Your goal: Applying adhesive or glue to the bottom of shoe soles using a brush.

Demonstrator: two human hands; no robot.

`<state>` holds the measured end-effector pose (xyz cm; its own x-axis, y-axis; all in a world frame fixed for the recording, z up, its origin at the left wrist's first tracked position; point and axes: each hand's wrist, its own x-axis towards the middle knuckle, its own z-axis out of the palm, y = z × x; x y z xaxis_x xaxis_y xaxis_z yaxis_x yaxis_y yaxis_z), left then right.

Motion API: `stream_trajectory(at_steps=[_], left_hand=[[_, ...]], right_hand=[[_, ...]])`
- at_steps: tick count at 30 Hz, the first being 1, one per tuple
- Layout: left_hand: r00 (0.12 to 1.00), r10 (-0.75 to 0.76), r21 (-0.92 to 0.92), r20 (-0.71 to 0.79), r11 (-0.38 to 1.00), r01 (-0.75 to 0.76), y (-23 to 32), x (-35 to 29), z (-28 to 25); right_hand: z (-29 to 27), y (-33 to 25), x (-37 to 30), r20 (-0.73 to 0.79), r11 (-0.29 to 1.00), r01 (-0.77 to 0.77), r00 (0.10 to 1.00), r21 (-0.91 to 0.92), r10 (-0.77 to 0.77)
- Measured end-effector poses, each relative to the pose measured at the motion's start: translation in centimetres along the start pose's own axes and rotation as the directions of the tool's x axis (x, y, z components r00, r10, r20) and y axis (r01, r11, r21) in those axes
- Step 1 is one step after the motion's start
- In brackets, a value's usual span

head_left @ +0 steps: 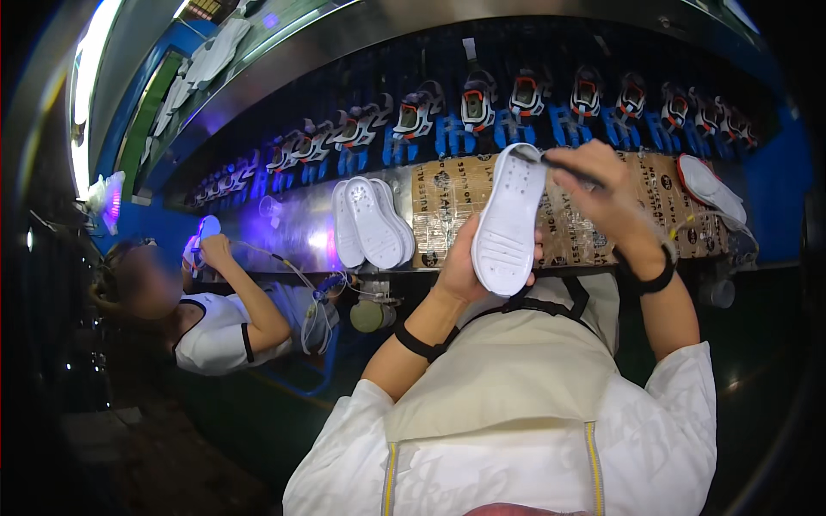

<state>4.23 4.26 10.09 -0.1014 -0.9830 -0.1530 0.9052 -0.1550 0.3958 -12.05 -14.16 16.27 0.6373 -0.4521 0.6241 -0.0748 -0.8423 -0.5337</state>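
Observation:
My left hand grips a white shoe sole from below, its fingers wrapped around the sides. The sole is tilted up over the bench, and its inner face shows small holes and ridges. My right hand is closed around a dark-handled brush. The brush's tip, partly blurred, meets the rim at the sole's far end. Left of my hands, several more white soles lie together on the metal bench.
Printed brown cardboard covers the bench under my hands. A white shoe piece lies at its right end. Shoe uppers on blue stands line the far side. At left, a co-worker handles a sole; a round container hangs below the edge.

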Motion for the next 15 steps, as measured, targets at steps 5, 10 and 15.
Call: stream_trajectory(at_steps=[5, 10, 15], left_hand=[[0.976, 0.179, 0.040, 0.121, 0.982, -0.185, 1.6, -0.1, -1.2], [0.975, 0.201, 0.075, -0.092, 0.978, -0.194, 2.2, -0.4, -1.3], [0.956, 0.259, -0.063, -0.135, 0.961, -0.269, 3.4, -1.0, -1.8]], right_hand=[[0.9, -5.4, -1.3, 0.270, 0.986, 0.157, 0.948, 0.063, -0.169], [-0.5, -4.9, -2.0, 0.347, 0.750, -0.311, 0.931, 0.584, 0.116], [0.5, -1.4, -3.2, 0.052, 0.801, -0.349, 0.927, 0.486, 0.372]])
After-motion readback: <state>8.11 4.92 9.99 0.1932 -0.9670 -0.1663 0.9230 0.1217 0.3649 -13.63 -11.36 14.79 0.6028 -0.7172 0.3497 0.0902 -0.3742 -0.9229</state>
